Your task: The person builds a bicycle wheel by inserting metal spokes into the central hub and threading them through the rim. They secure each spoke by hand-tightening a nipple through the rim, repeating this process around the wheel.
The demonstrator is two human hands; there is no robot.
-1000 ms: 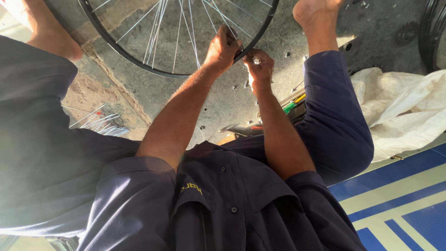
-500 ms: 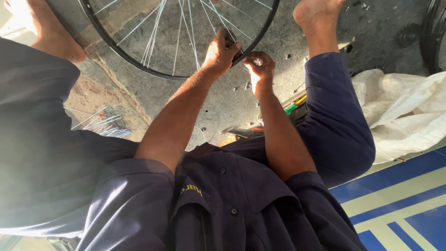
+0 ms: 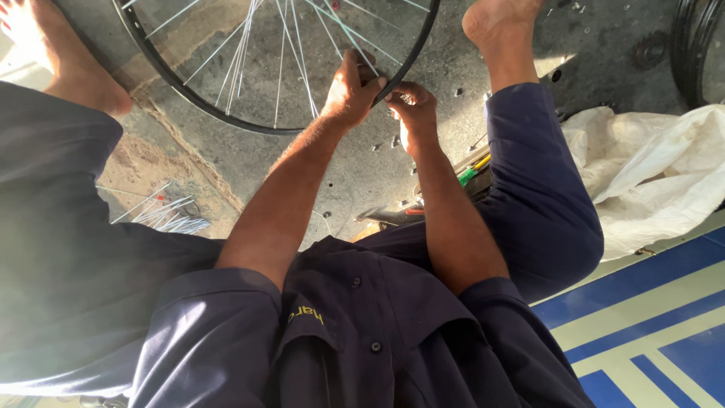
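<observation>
Little has shifted since the earlier frame: both hands remain at the wheel rim (image 3: pixel 226 113), which lies on the concrete floor (image 3: pixel 362 174) between the bare feet. Left hand (image 3: pixel 349 92) is closed over the rim's edge among the spokes (image 3: pixel 291 53). Right hand (image 3: pixel 411 113) pinches narrow just beside it; its contents cannot be determined. Loose spokes (image 3: pixel 162 215) lie near the left leg.

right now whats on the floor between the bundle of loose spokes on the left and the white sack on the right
In the head view, the person's own body fills that stretch: both forearms, the dark blue shirt and the bent trouser leg, between the loose spokes and the white sack.
</observation>
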